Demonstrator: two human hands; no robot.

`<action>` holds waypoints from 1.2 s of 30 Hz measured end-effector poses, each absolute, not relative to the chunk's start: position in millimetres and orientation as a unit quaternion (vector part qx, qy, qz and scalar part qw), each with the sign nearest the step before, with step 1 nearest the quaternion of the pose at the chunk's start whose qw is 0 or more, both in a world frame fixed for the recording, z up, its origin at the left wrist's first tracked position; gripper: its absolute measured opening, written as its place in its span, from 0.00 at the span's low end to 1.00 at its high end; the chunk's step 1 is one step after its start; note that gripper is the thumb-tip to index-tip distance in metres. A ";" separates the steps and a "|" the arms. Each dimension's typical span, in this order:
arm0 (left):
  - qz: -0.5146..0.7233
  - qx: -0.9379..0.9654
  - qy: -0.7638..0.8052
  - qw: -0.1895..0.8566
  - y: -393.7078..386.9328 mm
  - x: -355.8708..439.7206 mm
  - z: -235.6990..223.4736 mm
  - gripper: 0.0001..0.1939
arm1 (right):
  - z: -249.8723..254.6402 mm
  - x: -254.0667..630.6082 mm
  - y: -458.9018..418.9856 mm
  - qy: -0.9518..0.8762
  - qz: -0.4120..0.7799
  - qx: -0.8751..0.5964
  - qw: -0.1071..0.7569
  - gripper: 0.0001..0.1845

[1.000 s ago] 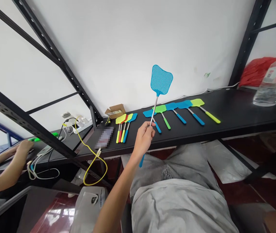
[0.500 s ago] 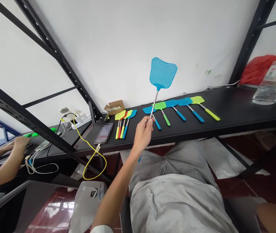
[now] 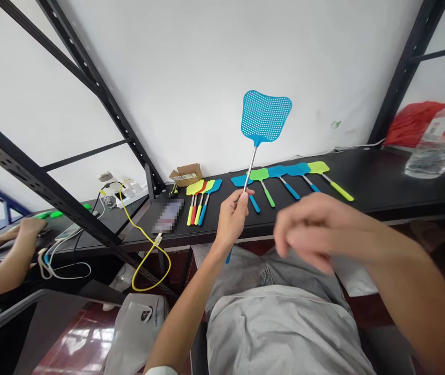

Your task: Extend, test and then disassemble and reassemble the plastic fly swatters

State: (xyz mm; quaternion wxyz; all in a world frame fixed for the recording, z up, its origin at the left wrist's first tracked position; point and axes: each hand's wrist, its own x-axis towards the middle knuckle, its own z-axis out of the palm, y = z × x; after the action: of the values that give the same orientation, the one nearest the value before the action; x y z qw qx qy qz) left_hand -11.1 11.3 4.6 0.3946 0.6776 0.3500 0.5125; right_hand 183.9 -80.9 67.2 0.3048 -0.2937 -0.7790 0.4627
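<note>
My left hand (image 3: 233, 216) is closed around the metal shaft of a blue fly swatter (image 3: 266, 117), which it holds upright with the perforated head against the white wall. The swatter's blue grip end shows below the hand. My right hand (image 3: 316, 232) hangs over the front edge of the black table (image 3: 382, 182), blurred, its fingers loosely bent and apart with nothing in them. Behind it lies a row of blue, green and yellow fly swatters (image 3: 285, 182). Farther left, a tighter group of yellow, red and blue swatters (image 3: 202, 200) rests on the table.
A phone (image 3: 168, 216) with a yellow cable (image 3: 138, 229) lies at the left, near a small cardboard box (image 3: 186, 174). A plastic bottle (image 3: 437, 148) and red bag (image 3: 413, 122) are at the right. Black shelf posts (image 3: 101, 99) frame the table. Another person's hands (image 3: 29, 229) are far left.
My right hand has come in from the lower right, over the table's front edge. The left hand still holds the blue fly swatter almost in place.
</note>
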 end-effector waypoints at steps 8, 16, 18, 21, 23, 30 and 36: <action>0.452 0.720 0.339 0.403 -7.7 -0.9 10.6 0.20 | 42.2 195.8 -4.3 -0.729 0.429 -0.403 0.348 0.25; 0.407 0.740 0.352 0.404 -8.8 8.9 -2.4 0.21 | 16.3 178.9 14.0 -0.663 0.488 -0.324 0.466 0.22; 0.397 0.736 0.357 0.415 -4.0 10.8 -7.0 0.22 | 8.8 175.7 21.0 -0.630 0.507 -0.315 0.497 0.22; 0.381 0.739 0.368 0.416 3.3 11.5 -11.5 0.24 | -1.6 174.4 31.2 -0.590 0.524 -0.323 0.523 0.22; 0.373 0.751 0.375 0.396 6.4 10.5 -12.0 0.23 | -7.0 175.7 37.0 -0.575 0.522 -0.331 0.536 0.22; 0.325 0.814 0.395 0.274 5.6 3.2 -4.1 0.21 | -10.6 191.0 48.6 -0.533 0.499 -0.335 0.595 0.23; 0.295 0.843 0.399 0.206 5.4 -4.4 2.3 0.20 | -5.9 206.3 53.4 -0.496 0.493 -0.347 0.624 0.22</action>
State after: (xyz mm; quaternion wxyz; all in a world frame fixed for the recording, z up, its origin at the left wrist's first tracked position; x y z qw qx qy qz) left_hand -4.4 5.4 2.3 0.2063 0.8431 0.3993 0.2954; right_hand 206.3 53.4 -5.9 0.6245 -0.3469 -0.4965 0.4931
